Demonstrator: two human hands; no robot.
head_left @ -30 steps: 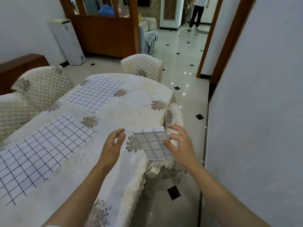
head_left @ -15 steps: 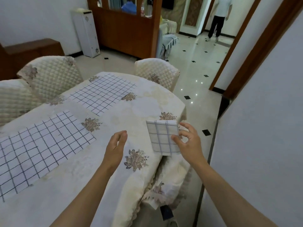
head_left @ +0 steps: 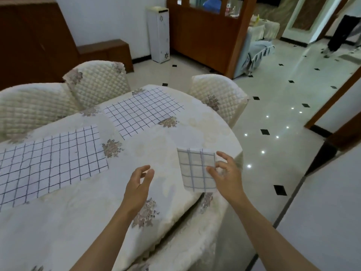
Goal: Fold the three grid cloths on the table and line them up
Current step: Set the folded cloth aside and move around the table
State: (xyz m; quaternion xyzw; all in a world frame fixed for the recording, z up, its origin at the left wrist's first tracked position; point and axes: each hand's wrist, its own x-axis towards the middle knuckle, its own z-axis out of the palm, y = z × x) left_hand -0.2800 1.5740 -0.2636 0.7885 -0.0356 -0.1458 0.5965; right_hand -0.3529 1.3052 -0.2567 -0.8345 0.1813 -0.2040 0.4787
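A small folded grid cloth (head_left: 195, 170) hovers at the table's right edge, and my right hand (head_left: 227, 176) pinches its right side with the thumb on top. My left hand (head_left: 139, 185) hangs just left of it over the tablecloth, fingers relaxed, holding nothing. Two unfolded grid cloths lie flat on the table: one at the near left (head_left: 48, 165), one farther back in the middle (head_left: 142, 112).
The oval table (head_left: 97, 222) wears a cream floral tablecloth. Quilted chairs stand at the left (head_left: 29, 110), back left (head_left: 97, 81) and far end (head_left: 216, 90). A white wall (head_left: 322, 222) runs close on the right. A person stands in the far room (head_left: 340, 34).
The view has swung left and down. My right hand has carried the folded cloth a little farther onto the table's right end; my left hand stays beside it.
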